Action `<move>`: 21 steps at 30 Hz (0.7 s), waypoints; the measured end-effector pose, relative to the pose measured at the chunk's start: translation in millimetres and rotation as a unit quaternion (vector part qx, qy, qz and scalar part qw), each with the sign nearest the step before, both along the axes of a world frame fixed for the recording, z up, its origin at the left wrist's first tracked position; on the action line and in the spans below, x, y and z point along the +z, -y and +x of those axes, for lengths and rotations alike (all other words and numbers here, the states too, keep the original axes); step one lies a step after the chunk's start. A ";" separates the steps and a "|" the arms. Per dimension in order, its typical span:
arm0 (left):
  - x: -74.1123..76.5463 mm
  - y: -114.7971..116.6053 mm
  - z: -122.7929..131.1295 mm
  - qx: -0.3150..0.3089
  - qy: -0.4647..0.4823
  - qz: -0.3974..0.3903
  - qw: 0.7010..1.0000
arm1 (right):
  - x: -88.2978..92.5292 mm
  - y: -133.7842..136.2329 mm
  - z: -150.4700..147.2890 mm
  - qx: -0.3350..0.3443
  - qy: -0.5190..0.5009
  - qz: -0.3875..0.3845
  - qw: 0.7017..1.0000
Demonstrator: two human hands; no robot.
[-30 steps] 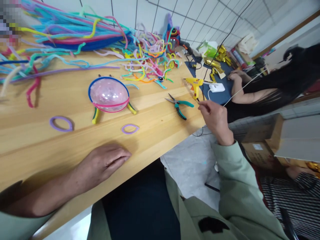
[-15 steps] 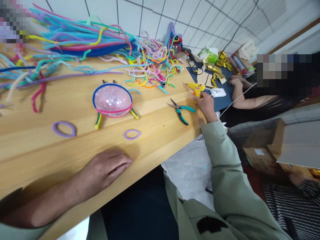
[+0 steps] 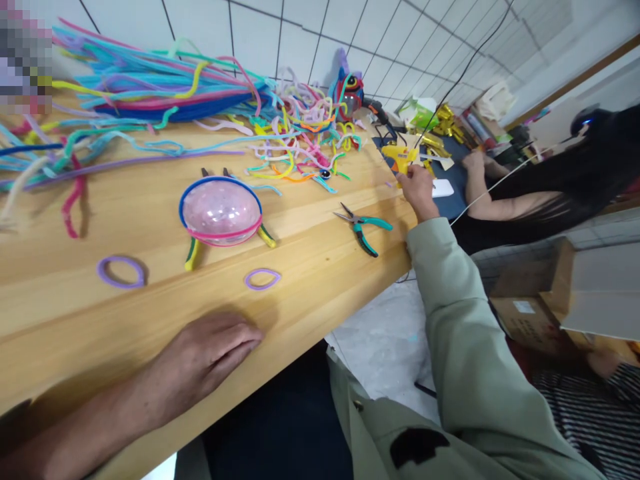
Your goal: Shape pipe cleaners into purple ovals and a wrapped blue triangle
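Note:
At the table's right end, my right hand [image 3: 419, 189] is wrapped round the handle of a yellow hot glue gun [image 3: 399, 157], its nozzle to the left. My left hand [image 3: 213, 345] rests closed on the wood near the front edge, with no object showing in it. Just beyond it lies a small purple pipe-cleaner loop [image 3: 263, 279]; a larger purple loop [image 3: 121, 273] is farther left. Behind them stands a clear pinkish plastic dome [image 3: 221, 208] rimmed in blue and pink, with yellow-green legs. Teal-handled needle-nose pliers [image 3: 364, 225] lie between the dome and my right hand.
Bundled pipe cleaners [image 3: 165, 87] and a tangle of cut pieces [image 3: 310, 133] line the wall. A finished-looking red and blue figure [image 3: 351, 93] stands behind. Another person's forearm [image 3: 493, 195] rests on the neighbouring dark surface, beside a white object [image 3: 443, 188]. Cardboard boxes [image 3: 530, 320] sit lower right.
My right hand has raised the glue gun slightly and moved it farther back. My left hand stays closed on the table. The view has shifted slightly.

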State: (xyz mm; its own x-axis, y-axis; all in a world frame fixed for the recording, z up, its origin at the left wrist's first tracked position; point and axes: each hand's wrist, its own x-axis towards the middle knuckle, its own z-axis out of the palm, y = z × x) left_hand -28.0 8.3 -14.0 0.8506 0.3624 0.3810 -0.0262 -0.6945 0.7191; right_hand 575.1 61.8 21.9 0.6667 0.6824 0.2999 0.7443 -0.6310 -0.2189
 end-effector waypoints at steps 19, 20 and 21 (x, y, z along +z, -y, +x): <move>3.9 -0.3 1.2 -0.001 -0.007 -0.018 1.000 | -18.9 42.9 -31.1 0.001 0.051 -0.089 0.995; 3.7 -0.4 1.0 -0.004 -0.008 -0.017 1.000 | -19.9 41.7 -32.9 -0.002 0.051 -0.096 0.994; 3.0 -0.3 0.6 -0.005 -0.009 -0.016 1.000 | -20.6 40.4 -33.9 -0.006 0.052 -0.104 0.993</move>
State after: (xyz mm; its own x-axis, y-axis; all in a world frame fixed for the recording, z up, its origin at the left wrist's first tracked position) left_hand -27.4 8.6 -11.0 0.8614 0.3648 0.3533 -0.0201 -0.6707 0.7414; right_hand 541.2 21.4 1.4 0.6483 0.7288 0.2204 0.7480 -0.6637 -0.0057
